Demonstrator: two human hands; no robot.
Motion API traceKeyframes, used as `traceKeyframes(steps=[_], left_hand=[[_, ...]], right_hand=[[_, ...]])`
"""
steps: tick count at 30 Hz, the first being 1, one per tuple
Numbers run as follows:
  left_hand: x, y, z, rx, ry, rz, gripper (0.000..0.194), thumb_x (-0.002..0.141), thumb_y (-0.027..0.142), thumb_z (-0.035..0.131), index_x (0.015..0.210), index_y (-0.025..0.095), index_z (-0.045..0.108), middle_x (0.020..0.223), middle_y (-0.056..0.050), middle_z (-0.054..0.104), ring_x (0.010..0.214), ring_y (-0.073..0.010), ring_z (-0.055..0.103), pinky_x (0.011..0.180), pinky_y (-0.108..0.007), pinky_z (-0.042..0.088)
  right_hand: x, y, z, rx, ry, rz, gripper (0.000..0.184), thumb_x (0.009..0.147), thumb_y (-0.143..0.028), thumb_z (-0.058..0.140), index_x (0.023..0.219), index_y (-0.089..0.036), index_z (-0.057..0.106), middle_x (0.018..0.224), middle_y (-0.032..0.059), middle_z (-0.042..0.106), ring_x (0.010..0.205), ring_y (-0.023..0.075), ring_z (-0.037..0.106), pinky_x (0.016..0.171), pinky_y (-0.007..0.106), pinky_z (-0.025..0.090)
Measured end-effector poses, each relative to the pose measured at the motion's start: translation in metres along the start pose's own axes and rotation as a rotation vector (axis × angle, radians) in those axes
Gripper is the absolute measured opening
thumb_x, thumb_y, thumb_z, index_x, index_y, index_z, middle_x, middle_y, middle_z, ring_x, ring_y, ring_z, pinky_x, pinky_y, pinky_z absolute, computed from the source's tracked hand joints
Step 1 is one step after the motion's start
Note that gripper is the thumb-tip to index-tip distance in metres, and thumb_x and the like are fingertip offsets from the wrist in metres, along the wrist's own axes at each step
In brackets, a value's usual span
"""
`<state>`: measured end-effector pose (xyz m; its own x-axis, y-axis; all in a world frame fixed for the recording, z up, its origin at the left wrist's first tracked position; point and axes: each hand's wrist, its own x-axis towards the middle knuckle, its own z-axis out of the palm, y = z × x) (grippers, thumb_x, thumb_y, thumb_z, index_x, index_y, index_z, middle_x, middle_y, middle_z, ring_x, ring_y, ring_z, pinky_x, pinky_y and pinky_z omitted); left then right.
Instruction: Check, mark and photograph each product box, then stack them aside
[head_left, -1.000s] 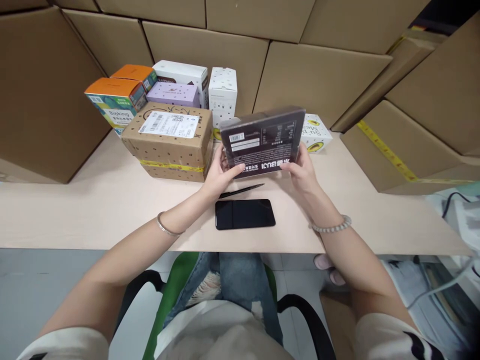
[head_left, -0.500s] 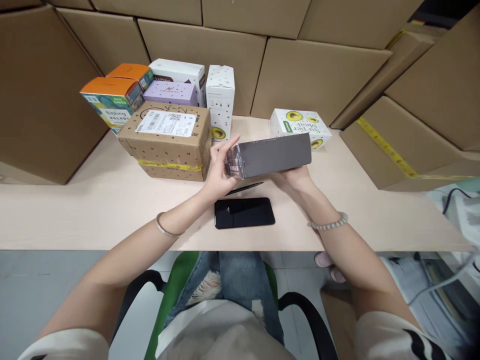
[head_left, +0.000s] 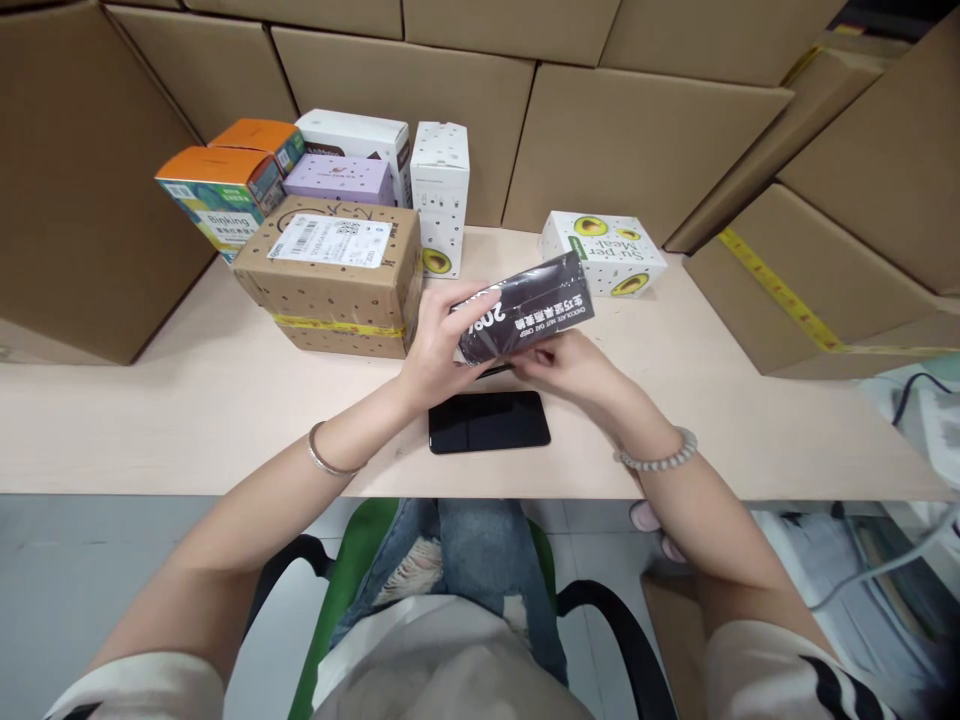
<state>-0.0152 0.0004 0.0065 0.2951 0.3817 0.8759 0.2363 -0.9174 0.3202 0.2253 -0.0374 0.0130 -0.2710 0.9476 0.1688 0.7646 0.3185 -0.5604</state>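
Observation:
A dark, plastic-wrapped chocolate nut oat crisp box (head_left: 536,305) is held above the table, tilted, with its white lettering upside down to me. My left hand (head_left: 442,335) grips its left end, thumb lying across the printed face. At the lower edge, my right hand (head_left: 562,362) is closed with bent fingers against the box; its fingertips are partly hidden beneath it. Below lies a black phone (head_left: 489,422), flat on the table. Part of a thin black pen-like item (head_left: 493,370) shows between the box and the phone.
At left on the table (head_left: 150,430) stand a brown carton (head_left: 337,285), orange-topped boxes (head_left: 217,190), a purple box (head_left: 341,178) and white boxes (head_left: 439,195). A white avocado-printed box (head_left: 604,252) lies at right. Large cardboard boxes (head_left: 637,150) wall the back and sides.
The box has been turned from its plain grey side to a printed face and moved slightly left. My right hand has shifted left from beneath its right end to its lower edge.

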Motion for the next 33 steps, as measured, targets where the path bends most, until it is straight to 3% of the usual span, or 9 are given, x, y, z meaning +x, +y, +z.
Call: traceKeyframes(steps=[4, 6, 8, 12, 15, 20, 23, 28, 33], left_hand=[[0.001, -0.008, -0.001, 0.161, 0.076, 0.163, 0.066, 0.099, 0.043, 0.072, 0.158, 0.040, 0.040, 0.137, -0.009, 0.058, 0.129, -0.0266, 0.060, 0.107, -0.046, 0.054], [0.002, -0.010, -0.003, 0.234, 0.044, 0.192, 0.060, 0.101, 0.040, 0.070, 0.156, 0.041, 0.045, 0.140, -0.009, 0.056, 0.131, -0.0270, 0.059, 0.107, -0.046, 0.056], [0.001, -0.010, -0.005, 0.283, 0.009, 0.213, 0.055, 0.100, 0.036, 0.069, 0.152, 0.041, 0.052, 0.142, -0.009, 0.055, 0.133, -0.0281, 0.058, 0.107, -0.047, 0.057], [0.002, -0.009, -0.007, 0.316, -0.028, 0.244, 0.053, 0.098, 0.036, 0.073, 0.148, 0.039, 0.058, 0.143, -0.011, 0.054, 0.132, -0.0296, 0.059, 0.106, -0.049, 0.058], [0.005, -0.007, -0.007, 0.313, -0.021, 0.264, 0.051, 0.099, 0.035, 0.072, 0.148, 0.037, 0.059, 0.142, -0.011, 0.055, 0.130, -0.0289, 0.060, 0.106, -0.050, 0.058], [0.008, -0.007, -0.009, 0.263, -0.021, 0.164, 0.047, 0.103, 0.034, 0.066, 0.148, 0.043, 0.058, 0.144, -0.009, 0.055, 0.131, -0.0307, 0.061, 0.107, -0.056, 0.057], [0.007, -0.008, -0.011, 0.236, -0.055, 0.091, 0.045, 0.104, 0.039, 0.064, 0.147, 0.046, 0.057, 0.147, -0.008, 0.054, 0.133, -0.0332, 0.060, 0.112, -0.061, 0.053], [0.007, -0.008, -0.013, 0.210, -0.110, 0.056, 0.044, 0.104, 0.042, 0.063, 0.147, 0.047, 0.058, 0.149, -0.008, 0.055, 0.134, -0.0349, 0.059, 0.115, -0.065, 0.049], [0.006, -0.006, -0.003, 0.236, -0.136, 0.193, 0.047, 0.102, 0.040, 0.067, 0.148, 0.045, 0.058, 0.148, -0.009, 0.058, 0.130, -0.0324, 0.062, 0.107, -0.056, 0.052]], right_hand=[[-0.005, -0.015, 0.001, -0.270, -0.179, -0.166, 0.034, 0.102, -0.030, 0.062, 0.131, -0.027, 0.079, 0.109, 0.0058, 0.085, 0.092, 0.0232, 0.076, 0.082, 0.033, 0.053], [-0.004, -0.017, 0.005, -0.426, -0.185, -0.227, 0.031, 0.105, -0.026, 0.058, 0.126, -0.025, 0.081, 0.116, 0.0072, 0.084, 0.095, 0.0235, 0.077, 0.076, 0.033, 0.051], [-0.002, -0.017, 0.008, -0.545, -0.134, -0.288, 0.029, 0.106, -0.026, 0.055, 0.114, -0.023, 0.083, 0.107, 0.0079, 0.085, 0.086, 0.0224, 0.075, 0.067, 0.033, 0.046], [-0.004, -0.017, 0.006, -0.631, 0.108, -0.511, 0.037, 0.109, -0.026, 0.047, 0.092, -0.019, 0.079, 0.082, 0.0069, 0.079, 0.068, 0.0178, 0.064, 0.061, 0.034, 0.040], [-0.008, -0.020, -0.001, -0.627, 0.284, -0.650, 0.039, 0.109, -0.025, 0.049, 0.076, -0.024, 0.069, 0.061, 0.0000, 0.064, 0.056, 0.0142, 0.050, 0.056, 0.035, 0.034], [-0.018, -0.029, -0.008, -0.586, 0.701, -0.934, 0.029, 0.100, -0.014, 0.065, 0.074, -0.026, 0.062, 0.052, -0.0070, 0.056, 0.047, 0.0106, 0.042, 0.047, 0.030, 0.032], [-0.025, -0.032, -0.010, -0.399, 0.796, -0.912, 0.025, 0.100, -0.019, 0.063, 0.077, -0.028, 0.057, 0.057, -0.0049, 0.061, 0.048, 0.0117, 0.051, 0.047, 0.027, 0.041], [-0.033, -0.033, -0.007, -0.157, 0.769, -0.744, 0.019, 0.107, -0.032, 0.049, 0.106, -0.030, 0.068, 0.086, 0.0046, 0.078, 0.072, 0.0196, 0.075, 0.063, 0.034, 0.062], [-0.024, -0.037, 0.001, 0.190, 0.824, -0.589, 0.008, 0.098, -0.025, 0.070, 0.104, -0.030, 0.070, 0.088, -0.0017, 0.078, 0.075, 0.0167, 0.076, 0.069, 0.032, 0.063]])
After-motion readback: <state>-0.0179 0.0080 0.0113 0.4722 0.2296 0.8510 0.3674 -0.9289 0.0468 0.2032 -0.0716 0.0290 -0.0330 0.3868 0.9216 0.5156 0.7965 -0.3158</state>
